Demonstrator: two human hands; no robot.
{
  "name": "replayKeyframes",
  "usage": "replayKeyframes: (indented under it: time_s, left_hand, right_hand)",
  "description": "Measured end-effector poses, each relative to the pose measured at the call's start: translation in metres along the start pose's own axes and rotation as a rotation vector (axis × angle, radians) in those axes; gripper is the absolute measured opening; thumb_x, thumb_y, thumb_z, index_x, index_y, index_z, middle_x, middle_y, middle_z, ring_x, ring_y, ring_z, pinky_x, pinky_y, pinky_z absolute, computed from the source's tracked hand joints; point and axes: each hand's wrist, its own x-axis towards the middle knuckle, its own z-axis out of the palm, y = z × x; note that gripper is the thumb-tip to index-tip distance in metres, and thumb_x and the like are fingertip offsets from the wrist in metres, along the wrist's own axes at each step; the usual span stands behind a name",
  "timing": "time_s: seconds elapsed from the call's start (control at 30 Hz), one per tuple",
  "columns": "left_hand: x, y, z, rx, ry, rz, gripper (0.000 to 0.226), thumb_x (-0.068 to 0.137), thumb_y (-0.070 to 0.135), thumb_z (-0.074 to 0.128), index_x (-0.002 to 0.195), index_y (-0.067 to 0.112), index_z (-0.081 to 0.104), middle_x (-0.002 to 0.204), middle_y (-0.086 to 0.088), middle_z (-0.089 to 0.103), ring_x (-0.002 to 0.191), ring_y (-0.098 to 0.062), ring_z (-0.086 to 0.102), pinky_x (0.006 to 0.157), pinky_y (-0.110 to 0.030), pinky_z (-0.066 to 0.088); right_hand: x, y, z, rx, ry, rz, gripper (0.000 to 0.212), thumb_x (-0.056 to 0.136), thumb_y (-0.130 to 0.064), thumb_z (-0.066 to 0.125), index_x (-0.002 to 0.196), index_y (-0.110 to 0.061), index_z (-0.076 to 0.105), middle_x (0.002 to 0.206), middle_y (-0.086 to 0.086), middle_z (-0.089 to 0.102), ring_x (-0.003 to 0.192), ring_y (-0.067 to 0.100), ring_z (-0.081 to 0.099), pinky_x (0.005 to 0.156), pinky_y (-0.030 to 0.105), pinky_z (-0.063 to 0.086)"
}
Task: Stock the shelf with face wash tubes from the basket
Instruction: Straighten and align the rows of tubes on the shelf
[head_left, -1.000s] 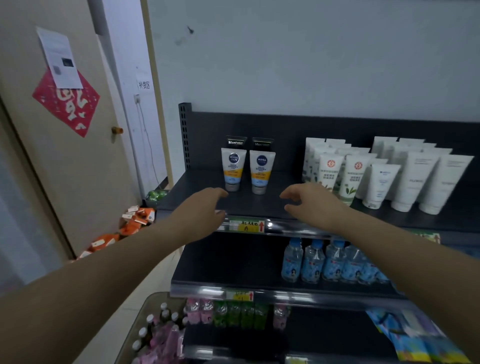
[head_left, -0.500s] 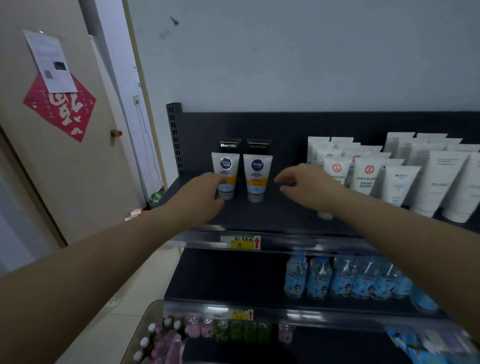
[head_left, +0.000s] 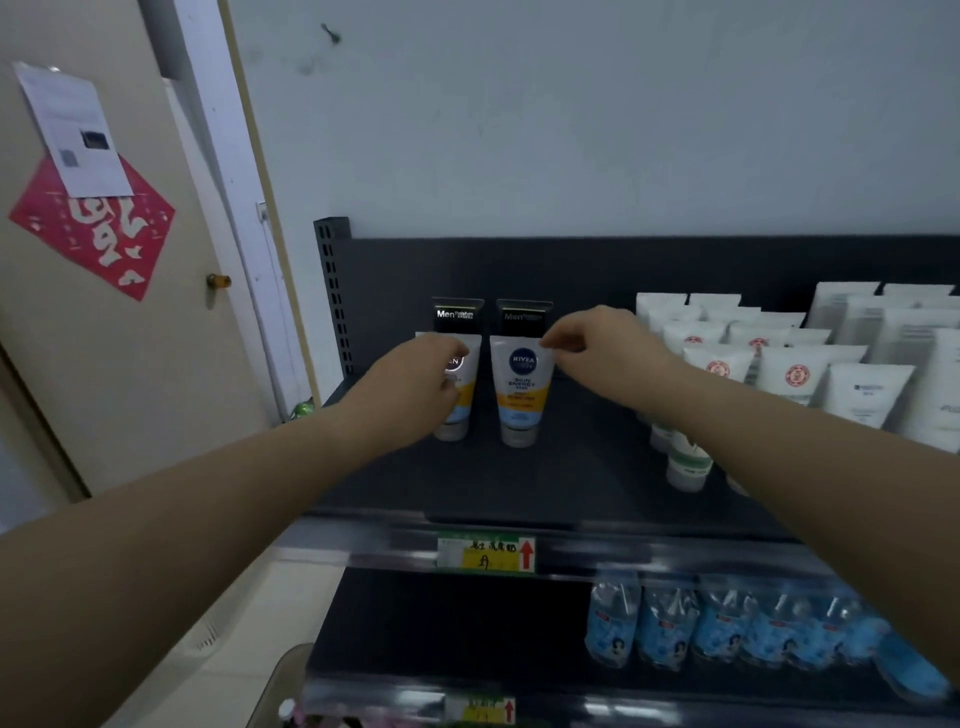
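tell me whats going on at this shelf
A person is reaching both bare hands to the top shelf. The left hand grips the left Nivea tube, and the right hand pinches the upper corner of the right Nivea tube. Both tubes stand upright on their caps, in front of two black tubes. Rows of white tubes fill the shelf's right side, with blue bottles one shelf below.

Shop, dark metal shelving (head_left: 582, 467), rows of white tubes (head_left: 787, 376), price label (head_left: 485, 555) on its edge, bottles (head_left: 722, 631) below.
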Motion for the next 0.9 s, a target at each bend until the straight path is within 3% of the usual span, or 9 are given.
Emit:
replayKeyframes:
  time_s: [0.17,0.3,0.57,0.9]
  left_hand:
    - [0.033,-0.017,-0.005,-0.004,0.066,0.080,0.042,0.096,0.016,0.047,0.138,0.014,0.045,0.140,-0.002,0.047,0.125,-0.018,0.048,0.094,-0.019,0.033]
    - [0.060,-0.032,-0.010,-0.008,0.088,0.098,0.038,0.095,0.016,0.049,0.133,0.015,0.050,0.133,-0.003,0.053,0.119,-0.018,0.051,0.092,-0.023,0.037]
    - [0.114,-0.052,-0.016,0.057,0.044,0.144,0.041,0.096,0.013,0.049,0.137,0.015,0.048,0.141,-0.005,0.049,0.129,-0.021,0.045,0.105,-0.028,0.034]
    - [0.143,-0.064,0.007,0.022,-0.061,0.107,0.035,0.095,0.022,0.054,0.130,0.016,0.055,0.126,-0.003,0.061,0.111,-0.018,0.056,0.089,-0.025,0.039]
  right_hand:
    - [0.023,-0.003,0.002,0.029,0.082,0.057,0.027,0.093,-0.015,0.053,0.116,-0.018,0.067,0.118,-0.001,0.066,0.108,0.014,0.060,0.085,0.018,0.041]
    - [0.043,-0.002,-0.001,-0.008,0.101,0.066,0.027,0.092,-0.012,0.053,0.114,-0.018,0.068,0.118,0.001,0.067,0.109,0.016,0.060,0.085,0.018,0.039]
    - [0.085,0.010,0.007,-0.055,0.059,0.075,0.031,0.092,-0.012,0.056,0.121,-0.018,0.064,0.124,0.000,0.064,0.116,0.016,0.057,0.090,0.018,0.036]
    - [0.118,0.019,0.029,0.030,-0.022,0.096,0.033,0.094,-0.016,0.056,0.127,-0.015,0.059,0.128,0.003,0.061,0.118,0.017,0.055,0.094,0.023,0.039]
